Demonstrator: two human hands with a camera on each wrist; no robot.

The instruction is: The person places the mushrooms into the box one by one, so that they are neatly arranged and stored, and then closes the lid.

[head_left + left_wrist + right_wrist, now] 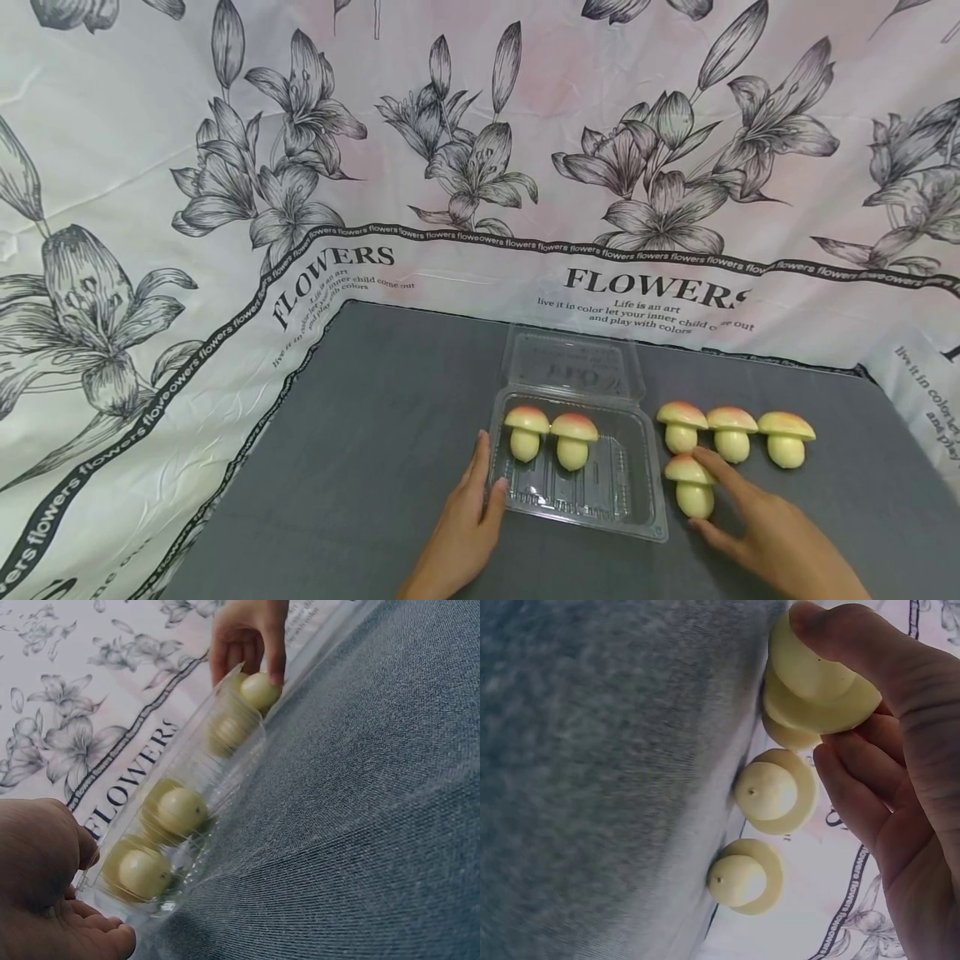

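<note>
A clear plastic clamshell box (637, 492) lies on the grey cloth with its lid (573, 367) folded back. Two toy mushrooms (573, 440) with yellow stems and reddish caps lie side by side in its left half. My left hand (463, 521) grips the box's left edge between thumb and fingers, as the left wrist view also shows. Just right of the box, my right hand (772, 529) pinches another mushroom (693, 492), thumb at the stem end (810, 652) and fingers at the cap. Whether this mushroom touches the cloth is unclear.
Behind the right hand, three similar mushrooms stand in a row: one nearest the box (681, 427), a middle one (732, 433) and a right one (786, 439). A white curtain (480, 283) printed with flowers borders the grey surface (360, 433) at the back and sides.
</note>
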